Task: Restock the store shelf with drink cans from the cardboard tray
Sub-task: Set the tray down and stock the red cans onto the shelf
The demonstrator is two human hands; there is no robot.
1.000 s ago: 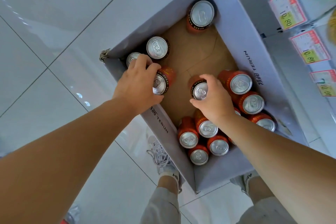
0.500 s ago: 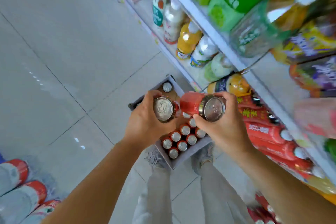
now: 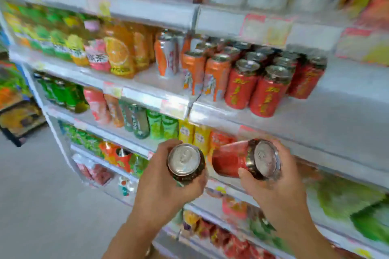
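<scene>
The move turns on how the two held cans lie against the block of red drink cans with gold lettering (image 3: 267,90), which stands upright on the grey store shelf (image 3: 341,115).

Both held cans sit below that block and on the near side of it. The left hand (image 3: 166,187) has its grip curled round a dark-rimmed drink can with a silver top (image 3: 185,162), lower left of the block; its lid faces the camera, so its long axis runs roughly toward the viewer. The right hand (image 3: 275,187) has its grip wrapped round the lid end of a red drink can (image 3: 231,160), almost straight below the block. That can lies nearly on its side, base pointing left toward the other can, just beside it. I cannot tell if they touch.

The right hand looks nearer the bare shelf to the block's right, but its can would need turning upright first.

The shelf's front lip with blurred price labels (image 3: 174,105) runs between the hands and the block. Orange cans (image 3: 216,75) stand just left of the block, and the next shelf up (image 3: 221,21) hangs close above it, limiting headroom.

The cardboard tray is out of view.
</scene>
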